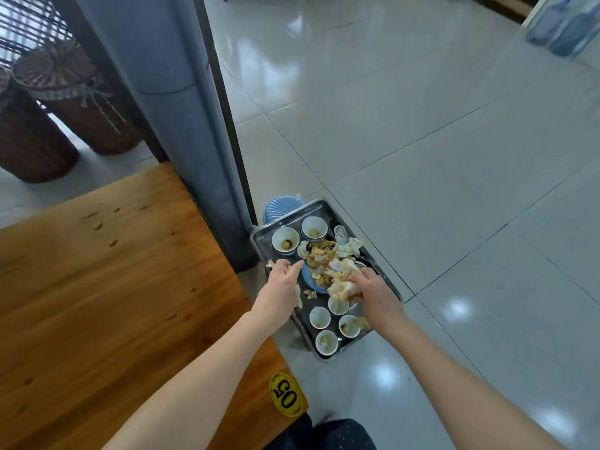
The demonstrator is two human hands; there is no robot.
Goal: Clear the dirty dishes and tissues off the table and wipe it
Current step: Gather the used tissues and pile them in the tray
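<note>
A dark metal tray sits low beside the wooden table, over the floor. It holds several small white bowls with brown residue, a blue plate and a heap of soiled tissues. My right hand is closed on a wad of stained tissues above the tray. My left hand hovers over the tray's left edge, fingers together, with a scrap of tissue under the palm. The tabletop shows scattered crumbs and stains.
A grey pillar stands at the table's far right corner. A blue ribbed object lies behind the tray. Two wicker stools stand at the far left. Water jugs stand far right. A yellow "05" sticker marks the table corner.
</note>
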